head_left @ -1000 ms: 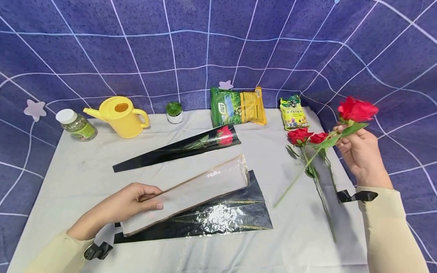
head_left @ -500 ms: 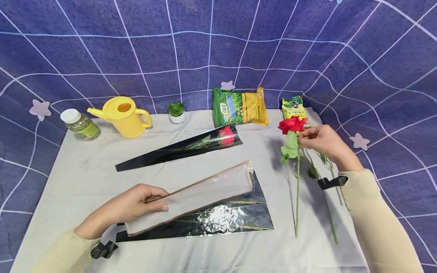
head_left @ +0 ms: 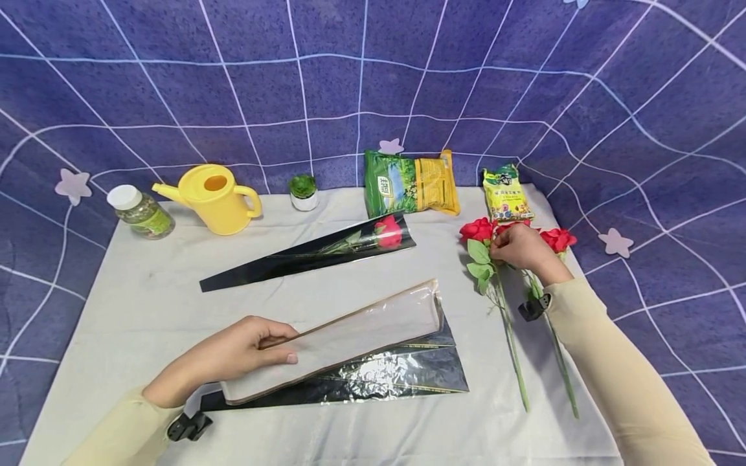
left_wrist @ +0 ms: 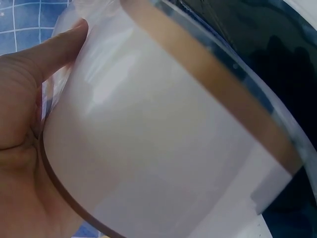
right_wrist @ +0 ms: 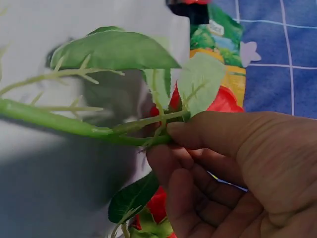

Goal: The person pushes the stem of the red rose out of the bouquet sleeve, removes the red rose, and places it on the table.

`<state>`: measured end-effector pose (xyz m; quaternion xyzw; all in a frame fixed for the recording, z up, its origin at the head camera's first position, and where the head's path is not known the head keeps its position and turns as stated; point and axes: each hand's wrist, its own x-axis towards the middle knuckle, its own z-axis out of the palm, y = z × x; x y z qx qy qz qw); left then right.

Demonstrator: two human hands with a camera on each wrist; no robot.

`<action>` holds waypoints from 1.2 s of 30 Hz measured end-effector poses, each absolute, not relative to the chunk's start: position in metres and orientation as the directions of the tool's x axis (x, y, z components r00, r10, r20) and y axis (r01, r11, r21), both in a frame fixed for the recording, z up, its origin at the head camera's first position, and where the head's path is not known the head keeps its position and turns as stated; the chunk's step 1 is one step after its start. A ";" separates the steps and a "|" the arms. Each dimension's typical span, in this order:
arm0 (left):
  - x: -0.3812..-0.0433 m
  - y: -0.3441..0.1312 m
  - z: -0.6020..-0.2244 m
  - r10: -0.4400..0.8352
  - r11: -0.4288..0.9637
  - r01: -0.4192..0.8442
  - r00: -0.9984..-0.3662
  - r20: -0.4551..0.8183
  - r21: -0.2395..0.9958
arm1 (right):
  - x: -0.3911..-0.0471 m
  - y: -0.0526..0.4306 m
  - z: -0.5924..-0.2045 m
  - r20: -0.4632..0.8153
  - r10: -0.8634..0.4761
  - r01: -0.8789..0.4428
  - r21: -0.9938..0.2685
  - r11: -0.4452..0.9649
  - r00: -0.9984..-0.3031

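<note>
My left hand (head_left: 247,349) grips a pale flower sleeve (head_left: 361,333) with brown edges, thumb on top in the head view. Filling most of the left wrist view, the sleeve (left_wrist: 148,129) looks glossy and slightly bowed. At the right, my right hand (head_left: 524,249) pinches the green stem (right_wrist: 59,121) of a red rose (head_left: 478,230) between thumb and forefinger, just below its leaves (head_left: 479,254). Two other roses lie close by: one rose (head_left: 558,239) right of the hand, and another bloom (head_left: 511,226) partly hidden behind it.
Black flower sleeves (head_left: 408,375) lie under the pale one. Farther back is a black sleeve with a printed rose (head_left: 387,232). Along the back stand a lidded jar (head_left: 142,213), yellow watering can (head_left: 215,200), small potted plant (head_left: 304,193), green-yellow bag (head_left: 410,184) and small yellow packet (head_left: 506,194).
My right hand has carried the rose from the far right leftward and down to the table, its stem swinging toward the front. The left hand still holds the pale sleeve in nearly the same place.
</note>
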<state>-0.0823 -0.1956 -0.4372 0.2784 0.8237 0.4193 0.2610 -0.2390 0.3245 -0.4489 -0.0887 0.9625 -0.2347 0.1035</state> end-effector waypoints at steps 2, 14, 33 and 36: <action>-0.082 -0.195 -0.437 0.681 0.491 0.245 -0.707 -0.192 0.836 | -0.240 0.324 -0.449 -0.142 -0.212 -0.129 -0.447 0.885 -0.967; -0.085 -0.189 -0.439 0.700 0.475 0.273 -0.694 -0.171 0.836 | -0.217 0.317 -0.423 0.069 -0.095 -0.114 -0.382 0.917 -0.993; -0.084 -0.216 -0.436 0.586 0.539 0.126 -0.767 -0.263 0.833 | -0.133 0.232 -0.435 -0.061 -0.441 -0.108 -0.930 0.350 -0.896; -0.084 -0.238 -0.436 0.525 0.551 0.109 -0.816 -0.242 0.828 | -0.136 0.236 -0.444 -0.103 -0.387 -0.041 -0.938 0.345 -0.916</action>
